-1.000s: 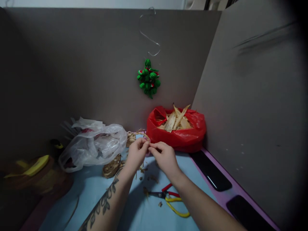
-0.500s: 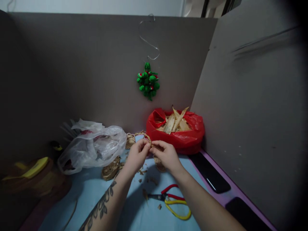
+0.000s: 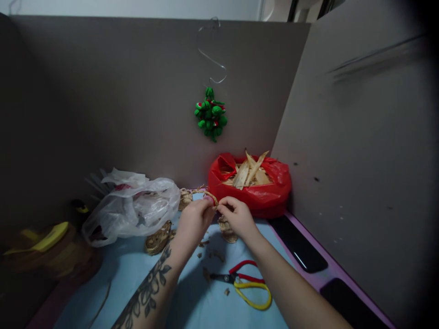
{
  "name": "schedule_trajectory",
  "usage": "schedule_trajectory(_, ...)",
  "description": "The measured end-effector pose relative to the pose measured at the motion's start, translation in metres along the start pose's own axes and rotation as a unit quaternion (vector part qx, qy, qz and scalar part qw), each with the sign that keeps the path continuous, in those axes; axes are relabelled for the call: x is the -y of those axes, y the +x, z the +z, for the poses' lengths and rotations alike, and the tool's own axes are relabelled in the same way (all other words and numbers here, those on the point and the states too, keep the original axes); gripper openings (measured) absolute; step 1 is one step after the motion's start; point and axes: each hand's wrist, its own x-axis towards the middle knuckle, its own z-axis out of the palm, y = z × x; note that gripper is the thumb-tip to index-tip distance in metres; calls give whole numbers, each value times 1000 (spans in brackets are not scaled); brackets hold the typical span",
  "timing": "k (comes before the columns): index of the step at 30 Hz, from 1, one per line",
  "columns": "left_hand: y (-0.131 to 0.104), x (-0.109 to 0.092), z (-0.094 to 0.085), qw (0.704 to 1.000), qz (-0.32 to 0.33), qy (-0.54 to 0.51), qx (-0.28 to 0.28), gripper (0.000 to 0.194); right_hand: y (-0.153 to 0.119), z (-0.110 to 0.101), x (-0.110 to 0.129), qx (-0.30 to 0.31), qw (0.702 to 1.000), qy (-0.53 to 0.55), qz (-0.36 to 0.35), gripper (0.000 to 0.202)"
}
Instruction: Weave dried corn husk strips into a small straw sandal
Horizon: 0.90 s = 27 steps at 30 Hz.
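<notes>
Between my two hands runs a thin tan braided cord (image 3: 210, 193) of dry plant fibre, which arcs back to a small woven piece (image 3: 185, 199) behind my left hand. My left hand (image 3: 196, 219) pinches the cord, its back turned towards me. Close beside it, my right hand (image 3: 237, 218) pinches the cord's near end between thumb and forefinger. Below my right hand a second woven coil (image 3: 227, 230) lies on the blue cloth, and a brown round coil (image 3: 157, 238) sits left of my left wrist. Scissors (image 3: 245, 284) with red and yellow handles lie between my forearms.
A red plastic bag (image 3: 248, 201) of dry husk strips (image 3: 252, 171) stands behind my hands. Left is a clear plastic bag (image 3: 137, 210). Two black phones (image 3: 300, 246) lie along the right edge. Fibre scraps dot the blue cloth (image 3: 202, 301). A green ornament (image 3: 211, 114) hangs on the grey panel.
My left hand has rolled over so its back and the forearm tattoo show more. The right hand has drawn slightly away from it, and the woven coil beneath shows more.
</notes>
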Motion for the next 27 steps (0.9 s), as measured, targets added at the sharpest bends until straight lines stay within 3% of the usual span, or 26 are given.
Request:
schedule_trajectory(3,-1,-4,-2,1000,-24,-8,9,18,-4,4,1,-36,996,-64,-40,12)
schedule_trajectory(5,-1,-7,0,997,-58,-47,17,19,-8,8,1,-75,995,-66,-25,13)
schedule_trajectory(7,-3,-11,3,996,-63,-55,7,19,-9,13,1,-95,995,3,31,13)
schedule_trajectory(10,-8,-20,10,1000,-4,23,2,23,-7,16,0,-94,972,174,128,17)
schedule_trajectory(14,-14,-30,13,992,33,118,21,30,-2,15,0,-105,944,271,155,19)
schedule_trajectory(21,-4,-13,5,999,-10,10,-53,19,-2,14,6,-36,939,295,174,20)
schedule_trajectory(27,1,1,9,993,-74,-88,9,19,-3,16,7,-10,949,268,167,17)
